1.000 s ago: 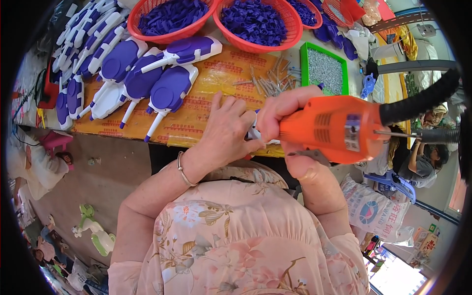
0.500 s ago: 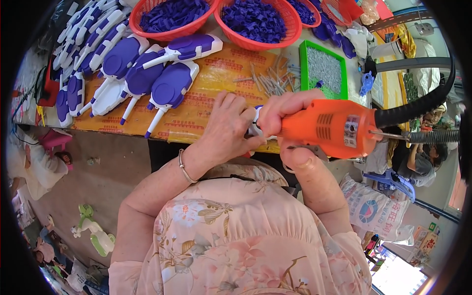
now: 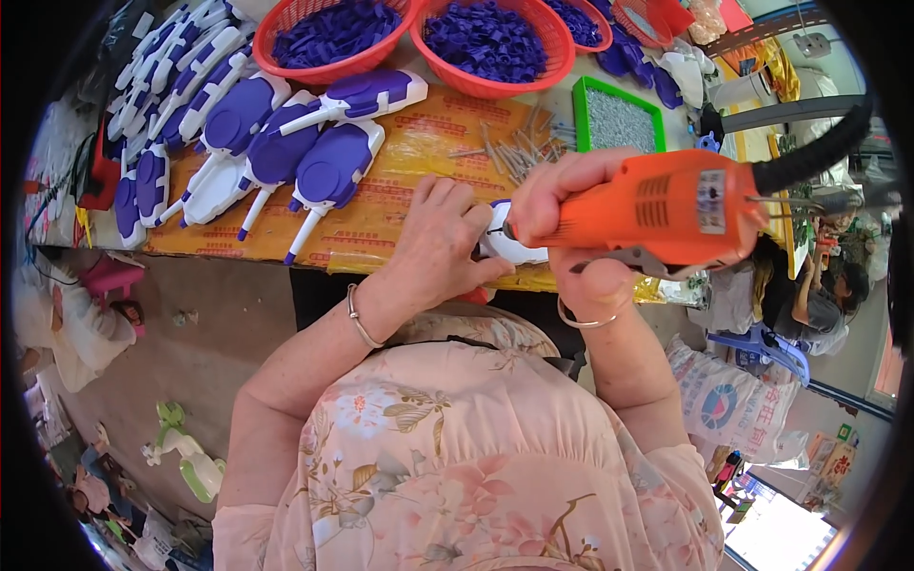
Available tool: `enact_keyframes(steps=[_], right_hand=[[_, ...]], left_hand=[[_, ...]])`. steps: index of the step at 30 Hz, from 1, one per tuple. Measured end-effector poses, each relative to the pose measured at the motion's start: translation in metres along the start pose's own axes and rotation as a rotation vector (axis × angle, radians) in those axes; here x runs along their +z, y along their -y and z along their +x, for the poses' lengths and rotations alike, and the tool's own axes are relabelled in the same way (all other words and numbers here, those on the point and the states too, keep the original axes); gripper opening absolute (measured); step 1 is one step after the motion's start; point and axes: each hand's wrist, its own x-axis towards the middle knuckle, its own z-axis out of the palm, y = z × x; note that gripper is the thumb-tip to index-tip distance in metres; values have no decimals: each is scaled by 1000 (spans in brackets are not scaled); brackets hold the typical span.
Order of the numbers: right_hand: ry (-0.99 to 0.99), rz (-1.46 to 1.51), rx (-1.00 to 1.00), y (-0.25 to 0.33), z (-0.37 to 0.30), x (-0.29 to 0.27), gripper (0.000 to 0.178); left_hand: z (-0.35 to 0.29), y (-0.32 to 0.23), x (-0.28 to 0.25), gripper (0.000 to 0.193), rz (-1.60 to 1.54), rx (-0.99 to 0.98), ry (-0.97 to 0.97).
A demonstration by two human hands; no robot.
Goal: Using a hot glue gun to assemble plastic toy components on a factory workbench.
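Observation:
My right hand (image 3: 562,200) is wrapped round an orange electric screwdriver (image 3: 657,209), held level with its dark bit pointing left. The bit's tip comes close to the fingers of my left hand (image 3: 433,238); whether it touches anything I cannot tell. Those fingers curl over a white-and-purple plastic piece (image 3: 514,247) at the table's near edge and grip it, hiding much of it. Farther left on the table lie several purple-and-white plastic assemblies (image 3: 333,167) with white stems.
Red baskets (image 3: 495,90) of small purple parts stand at the back. A green tray (image 3: 657,133) holds small grey metal pieces, with loose thin rods (image 3: 524,147) beside it. More assemblies (image 3: 181,76) are piled at the far left. A black cable (image 3: 824,147) trails from the screwdriver.
My right hand has drawn the screwdriver a little to the right, so the bit and more of the white piece now show. My left hand has stayed nearly in place.

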Motion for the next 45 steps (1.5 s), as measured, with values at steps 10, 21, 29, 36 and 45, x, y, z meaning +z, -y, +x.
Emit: enact_keyframes(steps=[10,21,29,36,45], right_hand=[[167,433,107,30,13,-20,75],[580,1088,38,22,20,-52,77],[564,1077,83,19,15,-47,84],[461,1013,115,7,2,-42,84],[281,633,152,16,7,-37,85]], left_hand=[[6,-6,-1,45,4,-16,7],[-1,-14,-14,51,113,-20,56],[32,-45,-59,49,-97,124,-144],[82,-96,-97,43,-275,484,-337],[87,-80,-89,44,-360,525,-265]])
